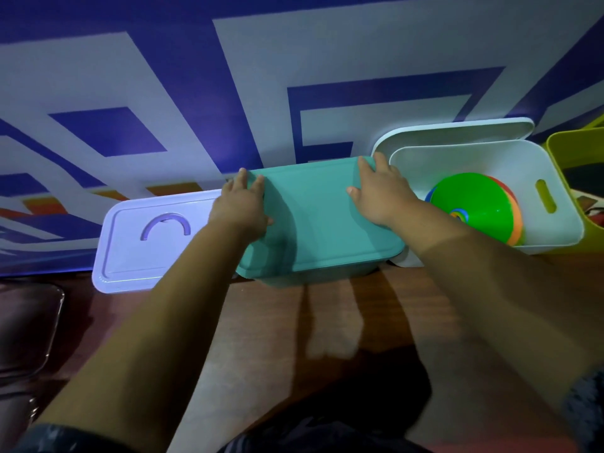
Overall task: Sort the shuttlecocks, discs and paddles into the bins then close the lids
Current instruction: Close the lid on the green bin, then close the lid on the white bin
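A teal lid (313,220) lies on top of the teal bin (327,276) in the middle of the table. My left hand (240,207) grips the lid's left end and my right hand (380,194) presses on its right end, fingers curled over the far edge. To the right stands an open white bin (555,230) holding a stack of coloured discs (474,204), a green one on top. Its white lid (457,130) leans behind it against the wall. On the left lies a white lid with a curved handle (153,243). What is inside the teal bin is hidden.
A yellow-green bin (575,152) stands at the far right edge. A blue and white patterned wall (228,93) rises right behind the bins. The brown table (327,322) stretches in front of them. A dark chair (29,322) sits at the lower left.
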`<action>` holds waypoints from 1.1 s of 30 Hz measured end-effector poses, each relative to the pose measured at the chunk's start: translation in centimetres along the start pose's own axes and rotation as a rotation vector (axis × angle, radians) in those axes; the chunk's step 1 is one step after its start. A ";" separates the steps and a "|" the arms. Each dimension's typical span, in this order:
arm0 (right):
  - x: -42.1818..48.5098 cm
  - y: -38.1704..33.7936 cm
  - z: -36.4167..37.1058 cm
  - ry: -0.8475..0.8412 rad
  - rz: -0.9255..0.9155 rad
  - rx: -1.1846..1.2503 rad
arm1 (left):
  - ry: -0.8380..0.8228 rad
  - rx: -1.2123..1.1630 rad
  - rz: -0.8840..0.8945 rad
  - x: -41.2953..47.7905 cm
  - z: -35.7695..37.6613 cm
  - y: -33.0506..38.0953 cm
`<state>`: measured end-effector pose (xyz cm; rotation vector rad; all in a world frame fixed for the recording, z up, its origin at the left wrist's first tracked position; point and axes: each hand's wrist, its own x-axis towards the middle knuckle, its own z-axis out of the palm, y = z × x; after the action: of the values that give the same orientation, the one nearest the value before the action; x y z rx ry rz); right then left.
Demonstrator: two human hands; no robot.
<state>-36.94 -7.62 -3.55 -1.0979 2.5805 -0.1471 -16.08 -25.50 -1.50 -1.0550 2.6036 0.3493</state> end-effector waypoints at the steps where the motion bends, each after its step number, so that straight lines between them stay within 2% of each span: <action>1: -0.4 0.1 -0.1 0.006 -0.008 0.024 | 0.027 -0.004 0.020 -0.8 0.3 0.4; 12: -8.4 0.4 -1.7 0.243 0.013 0.332 | 0.095 -0.191 0.206 -8.2 1.1 2.3; 22: -16.6 1.4 -4.0 0.256 0.113 0.428 | 0.070 -0.243 0.394 -12.3 1.8 4.5; 27: -16.1 4.0 -5.5 0.228 0.180 0.543 | 0.061 -0.279 0.433 -12.8 1.1 6.8; 33: -10.2 9.5 -8.2 0.195 0.201 0.656 | 0.112 -0.339 0.372 -11.1 0.6 11.5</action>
<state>-39.58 6.02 4.74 -0.5987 2.4806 -1.0071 -16.53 -10.28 3.31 -0.6893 2.9074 0.8658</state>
